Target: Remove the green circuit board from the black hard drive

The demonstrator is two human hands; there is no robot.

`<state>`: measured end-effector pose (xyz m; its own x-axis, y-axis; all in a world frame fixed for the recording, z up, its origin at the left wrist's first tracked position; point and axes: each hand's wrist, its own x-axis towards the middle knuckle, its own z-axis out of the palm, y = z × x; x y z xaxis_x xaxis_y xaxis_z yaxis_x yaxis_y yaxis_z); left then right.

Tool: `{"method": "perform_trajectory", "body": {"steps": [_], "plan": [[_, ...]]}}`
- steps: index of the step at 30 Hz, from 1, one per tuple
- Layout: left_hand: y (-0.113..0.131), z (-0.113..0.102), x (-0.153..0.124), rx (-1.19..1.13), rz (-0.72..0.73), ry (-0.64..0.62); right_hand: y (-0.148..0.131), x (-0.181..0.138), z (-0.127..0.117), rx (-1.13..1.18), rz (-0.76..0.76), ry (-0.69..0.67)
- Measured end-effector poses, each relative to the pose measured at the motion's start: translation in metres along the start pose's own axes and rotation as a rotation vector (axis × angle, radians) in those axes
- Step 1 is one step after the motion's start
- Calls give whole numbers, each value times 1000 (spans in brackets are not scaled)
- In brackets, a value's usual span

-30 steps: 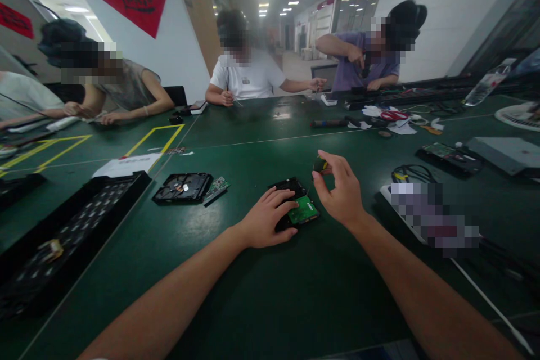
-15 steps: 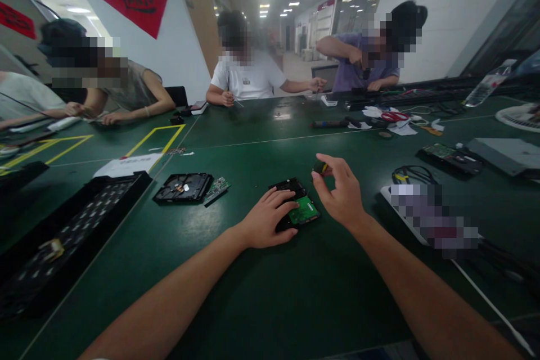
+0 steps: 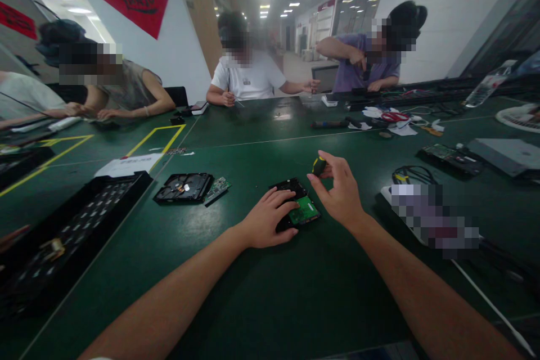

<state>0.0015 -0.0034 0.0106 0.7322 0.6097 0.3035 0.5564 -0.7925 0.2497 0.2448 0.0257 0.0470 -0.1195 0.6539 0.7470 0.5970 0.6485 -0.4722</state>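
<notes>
A hard drive (image 3: 304, 211) with a green circuit board lies on the table in front of me. My left hand (image 3: 268, 215) rests across its left side and holds it, fingers over the top and thumb along the near edge. Part of the drive is hidden under that hand. Above the drive's right edge, my right hand (image 3: 337, 188) pinches the dark green and yellow handle of a small screwdriver (image 3: 319, 166) between thumb and fingertips. Its thin shaft points down at the board's edge; I cannot make out whether the tip sits in a screw.
Left of my hands are another hard drive (image 3: 184, 188), a loose circuit board (image 3: 218, 189) and a long black tray (image 3: 76, 236). A power strip or similar blurred item (image 3: 430, 216) and another drive (image 3: 451, 158) lie rightward. Several people work across the green table (image 3: 236, 304).
My right fingers have shifted slightly on the screwdriver, and more of its handle shows. My left hand and the drive stay put. Another person's hand has appeared at the far left by the tray.
</notes>
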Motion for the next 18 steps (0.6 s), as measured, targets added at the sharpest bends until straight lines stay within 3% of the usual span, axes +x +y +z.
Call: {"method": "perform_trajectory", "body": {"steps": [18], "plan": [[0, 1, 0, -6, -5, 0, 7, -3, 4, 48, 51, -59]]}}
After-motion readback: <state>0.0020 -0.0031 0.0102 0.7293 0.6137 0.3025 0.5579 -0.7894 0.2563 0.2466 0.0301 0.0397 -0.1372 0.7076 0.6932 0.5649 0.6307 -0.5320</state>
